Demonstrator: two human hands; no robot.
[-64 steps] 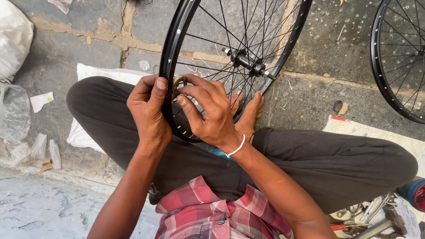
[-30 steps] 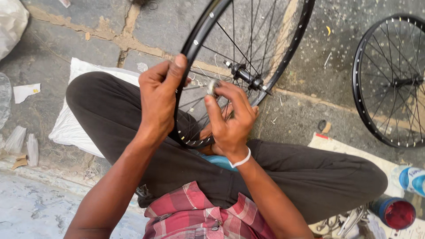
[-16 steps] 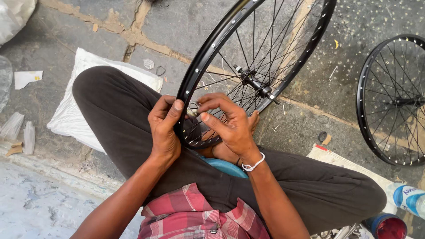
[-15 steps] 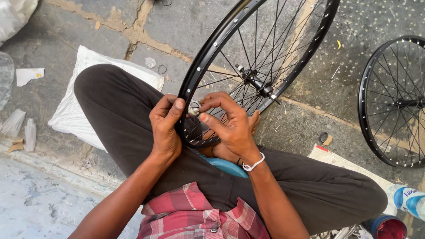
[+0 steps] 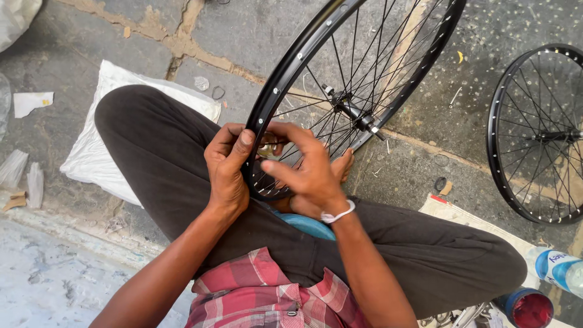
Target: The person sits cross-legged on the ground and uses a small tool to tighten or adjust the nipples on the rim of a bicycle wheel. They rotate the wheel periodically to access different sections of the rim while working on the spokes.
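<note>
A black bicycle wheel rim point(image 5: 303, 51) with thin spokes and a hub point(image 5: 352, 112) stands tilted on my crossed legs in dark trousers. My left hand point(image 5: 228, 167) grips the rim's near edge, thumb up along the rim. My right hand point(image 5: 306, 170) reaches through the spokes close beside it, its fingers pinched on a small metal tool point(image 5: 267, 150) at the rim. A white band sits on my right wrist.
A second black spoked wheel point(image 5: 537, 133) lies on the stone floor at right. A white sack point(image 5: 100, 146) lies under my left leg. A plastic bottle point(image 5: 559, 267) and a red-topped can point(image 5: 525, 307) stand at lower right. Paper scraps lie at left.
The view has shifted and the wheel has turned on my lap over the last two seconds. Both hands stay at the rim's near edge; the right hand keeps working the small tool.
</note>
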